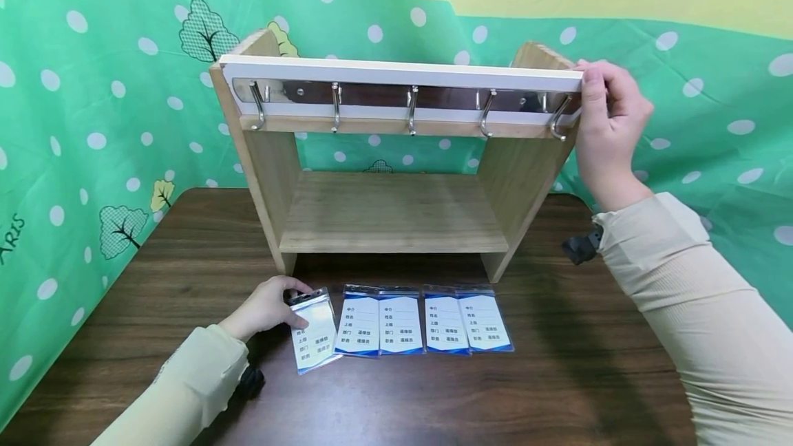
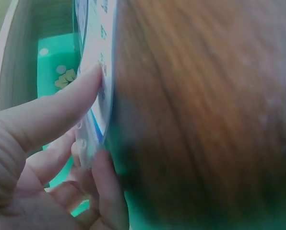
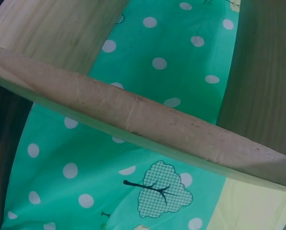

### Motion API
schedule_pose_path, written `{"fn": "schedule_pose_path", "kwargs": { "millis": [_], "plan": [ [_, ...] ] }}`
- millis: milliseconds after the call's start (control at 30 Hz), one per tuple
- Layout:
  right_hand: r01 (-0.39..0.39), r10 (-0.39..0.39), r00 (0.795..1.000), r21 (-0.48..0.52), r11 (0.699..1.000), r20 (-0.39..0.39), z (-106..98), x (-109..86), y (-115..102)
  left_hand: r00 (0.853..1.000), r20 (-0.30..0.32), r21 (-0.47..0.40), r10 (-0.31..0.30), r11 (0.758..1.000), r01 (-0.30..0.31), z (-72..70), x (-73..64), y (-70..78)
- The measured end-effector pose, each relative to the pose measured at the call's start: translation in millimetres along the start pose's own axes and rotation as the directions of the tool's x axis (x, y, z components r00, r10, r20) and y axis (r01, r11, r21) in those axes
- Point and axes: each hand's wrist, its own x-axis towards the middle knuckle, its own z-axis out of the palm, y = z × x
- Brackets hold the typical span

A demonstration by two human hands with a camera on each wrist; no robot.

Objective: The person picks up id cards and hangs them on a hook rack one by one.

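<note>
My left hand (image 1: 269,305) pinches the leftmost badge (image 1: 316,341), a clear plastic sleeve with a white card in it, by its upper end. In the left wrist view the thumb (image 2: 76,103) lies on the badge's face, with fingers behind it. The badge is tilted, and its lower right corner overlaps the neighbouring badge (image 1: 359,322). My right hand (image 1: 613,115) grips the upper right corner of a wooden rack (image 1: 396,208), thumb over the end of its white hook rail (image 1: 403,73). The right wrist view shows a wooden side panel edge (image 3: 133,115) but not the hand.
More badges (image 1: 401,325) lie in a row in front of the rack on the dark wooden table (image 1: 396,405). Several metal hooks (image 1: 411,110) hang along the rail. Behind stands a green dotted cloth (image 1: 124,122).
</note>
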Motion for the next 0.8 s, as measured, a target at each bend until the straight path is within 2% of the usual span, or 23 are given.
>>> {"fn": "schedule_pose_path", "kwargs": {
  "millis": [133, 267, 400, 567, 667, 733, 800],
  "plan": [
    [0.001, -0.001, 1.000, 0.001, 1.000, 0.005, -1.2, 0.5, 3.7, 1.000, -0.022, 0.010, -0.014, 1.000, 0.014, -2.0, -1.8, 0.4],
    [0.005, -0.005, 1.000, -0.010, 1.000, 0.008, -3.9, 1.1, 12.9, 0.999, -0.038, -0.025, -0.024, 0.999, 0.023, -5.3, -3.5, -1.5],
    [0.007, -0.007, 1.000, -0.014, 1.000, 0.012, -2.4, 0.0, 5.3, 0.998, -0.045, -0.151, -0.041, 0.988, 0.033, -10.9, -6.0, -1.8],
    [0.008, -0.008, 1.000, -0.015, 1.000, 0.012, -0.6, -0.2, 1.7, 0.999, -0.008, -0.341, -0.038, 0.940, 0.033, -18.7, -10.4, 2.2],
    [0.001, -0.001, 1.000, 0.008, 1.000, 0.012, -1.1, 0.2, 5.5, 0.999, -0.010, -0.377, -0.045, 0.926, 0.038, -24.7, -11.9, 6.3],
    [-0.011, 0.011, 1.000, 0.051, 0.999, 0.010, -1.6, 0.6, 7.5, 0.999, -0.021, -0.380, -0.048, 0.924, 0.037, -28.9, -12.2, 8.8],
    [-0.028, 0.028, 1.000, 0.122, 0.992, 0.004, -1.8, 1.2, 8.5, 0.999, -0.036, -0.364, -0.023, 0.931, 0.008, -33.2, -12.9, 11.0]
  ]
}}
